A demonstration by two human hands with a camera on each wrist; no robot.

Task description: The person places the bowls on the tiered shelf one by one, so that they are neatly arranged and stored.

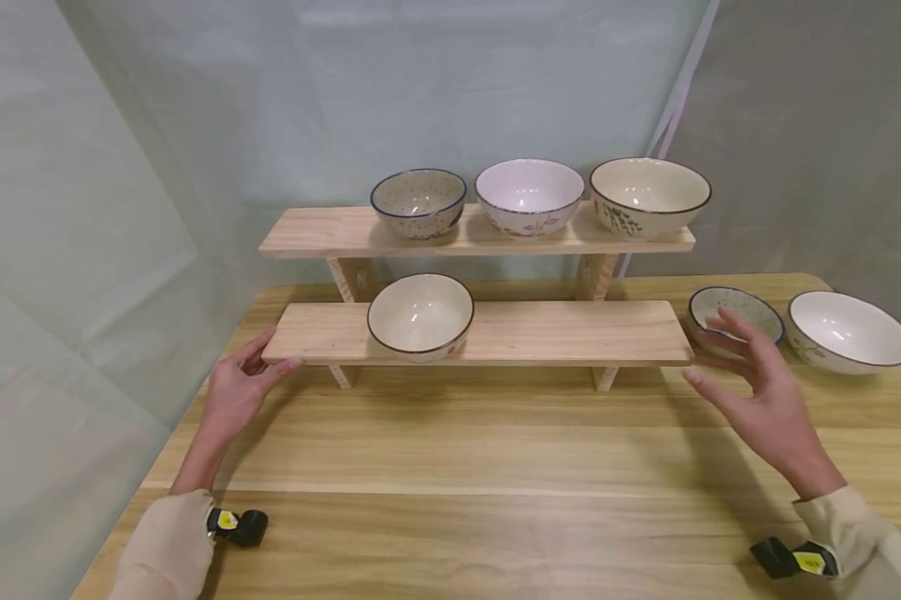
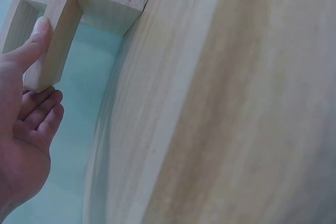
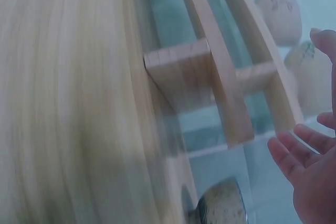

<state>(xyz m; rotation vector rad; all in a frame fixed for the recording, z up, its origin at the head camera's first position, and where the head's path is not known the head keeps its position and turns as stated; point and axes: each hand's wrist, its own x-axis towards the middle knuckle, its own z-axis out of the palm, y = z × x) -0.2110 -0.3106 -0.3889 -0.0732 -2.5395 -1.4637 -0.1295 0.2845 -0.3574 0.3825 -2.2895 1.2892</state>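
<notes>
Item: two-tier wooden shelf (image 1: 495,333), standing at the 12 o'clock side of the bench (image 1: 495,467).

Your left hand (image 1: 232,392) is touching the lower board's 9 o'clock end, thumb lying on top and fingers tucked beneath the edge, a hold suited to steadying or shifting the shelf. The left wrist view is showing the same: thumb (image 2: 34,40) against the board end, fingers loosely bent below.

Your right hand (image 1: 758,392) is hovering, fingers spread and gripping nothing, just off the lower board's 3 o'clock end and not touching it; it is mirroring the left, likely so both ends can be taken together.

Bowls, counted: six.
- Upper board: three, a speckled bowl (image 1: 418,202), a white bowl (image 1: 528,196) and a cream bowl (image 1: 649,197), sitting in a row toward 3 o'clock.
- Lower board: one cream bowl (image 1: 420,315), sitting left of centre.
- Bench, at 3 o'clock of the shelf: two, a small speckled bowl (image 1: 743,310), partly behind your right fingers, and a larger white bowl (image 1: 849,331).
</notes>
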